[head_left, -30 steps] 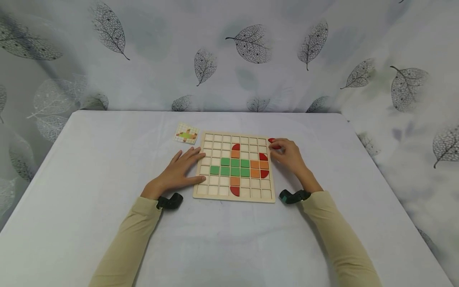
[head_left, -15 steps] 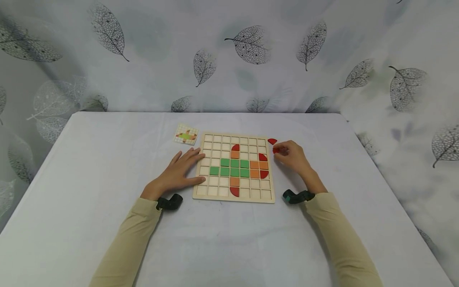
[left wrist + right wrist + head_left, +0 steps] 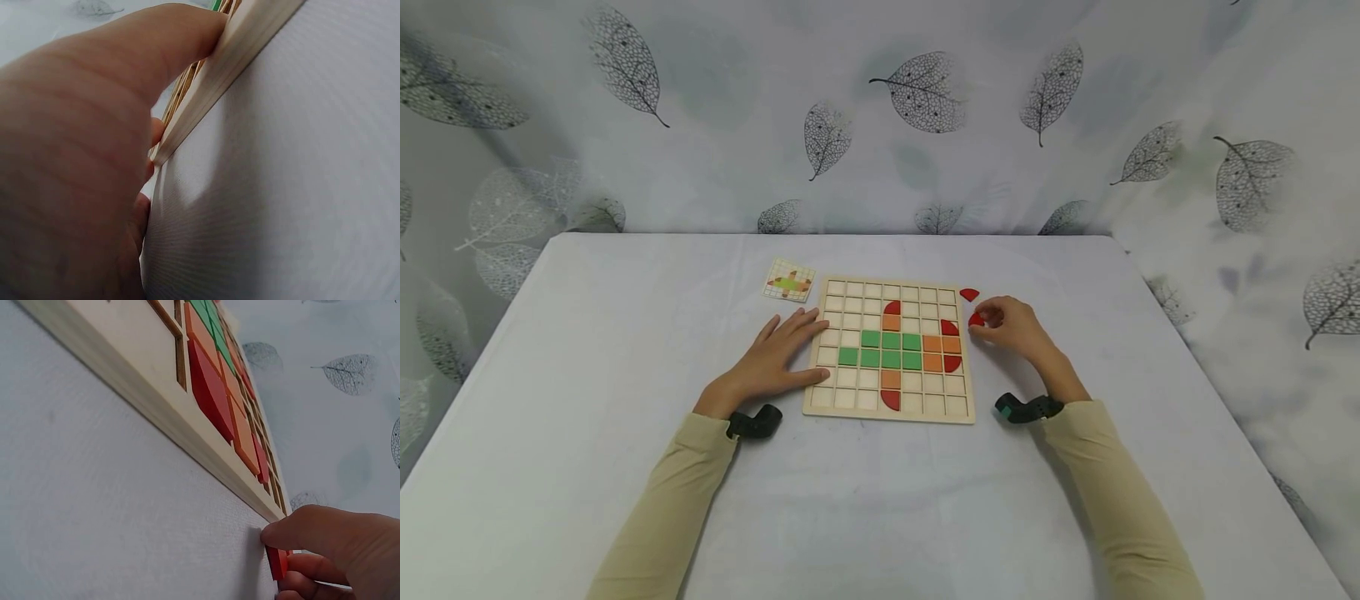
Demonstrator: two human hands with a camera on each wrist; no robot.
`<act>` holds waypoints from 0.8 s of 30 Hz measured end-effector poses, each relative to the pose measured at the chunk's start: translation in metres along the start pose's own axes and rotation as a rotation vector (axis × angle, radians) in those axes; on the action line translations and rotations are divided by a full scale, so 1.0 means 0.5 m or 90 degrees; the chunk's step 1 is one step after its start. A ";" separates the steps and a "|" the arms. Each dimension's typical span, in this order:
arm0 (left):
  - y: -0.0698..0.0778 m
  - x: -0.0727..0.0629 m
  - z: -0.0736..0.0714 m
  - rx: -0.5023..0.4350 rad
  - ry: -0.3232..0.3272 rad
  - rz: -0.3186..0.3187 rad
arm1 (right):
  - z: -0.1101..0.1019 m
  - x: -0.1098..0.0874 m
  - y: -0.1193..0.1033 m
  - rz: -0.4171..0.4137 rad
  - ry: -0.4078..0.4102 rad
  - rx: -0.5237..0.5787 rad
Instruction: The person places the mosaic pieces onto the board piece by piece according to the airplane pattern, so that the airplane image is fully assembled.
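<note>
A wooden grid board lies on the table, its cells partly filled with green square tiles, orange square tiles and red quarter-circle tiles. Spread along the board's left edge, my left hand rests with straight fingers and thumb on the rim. Just off the right edge, my right hand pinches a red quarter-circle tile between thumb and fingers, low over the cloth. The fingers partly cover this tile. Another red quarter-circle tile lies loose by the board's top right corner.
A small pattern card showing a green, orange and red figure lies beyond the board's upper left corner. White cloth covers the table. Behind it hangs a leaf-printed backdrop.
My right hand has drawn slightly right, away from the board's edge, with a red quarter-circle tile at its fingertips. The other loose red tile now shows fully. My left hand stays put.
</note>
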State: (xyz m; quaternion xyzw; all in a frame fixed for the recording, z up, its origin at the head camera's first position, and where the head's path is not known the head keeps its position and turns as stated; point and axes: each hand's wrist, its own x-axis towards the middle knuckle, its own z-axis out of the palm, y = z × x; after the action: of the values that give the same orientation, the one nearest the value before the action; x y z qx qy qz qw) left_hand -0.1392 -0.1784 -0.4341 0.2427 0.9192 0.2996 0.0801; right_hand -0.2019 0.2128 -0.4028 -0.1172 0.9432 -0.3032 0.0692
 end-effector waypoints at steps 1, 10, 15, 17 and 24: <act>0.000 0.000 0.000 -0.001 0.000 0.000 | 0.000 -0.001 0.000 0.004 0.000 0.001; 0.001 0.000 -0.001 0.001 -0.003 -0.002 | 0.012 -0.007 -0.010 0.029 0.005 0.033; 0.001 0.001 -0.001 0.001 -0.004 -0.003 | 0.019 -0.010 -0.026 0.022 -0.003 0.043; 0.001 0.002 -0.001 0.001 -0.003 -0.003 | 0.021 -0.009 -0.033 0.015 -0.007 0.046; 0.006 0.001 -0.004 0.002 -0.004 -0.008 | 0.026 -0.007 -0.053 -0.030 0.008 0.058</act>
State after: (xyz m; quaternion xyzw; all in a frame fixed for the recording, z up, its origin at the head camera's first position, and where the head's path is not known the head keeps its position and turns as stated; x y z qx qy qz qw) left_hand -0.1389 -0.1770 -0.4307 0.2383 0.9209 0.2967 0.0847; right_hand -0.1911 0.1855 -0.3974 -0.1339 0.9258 -0.3481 0.0614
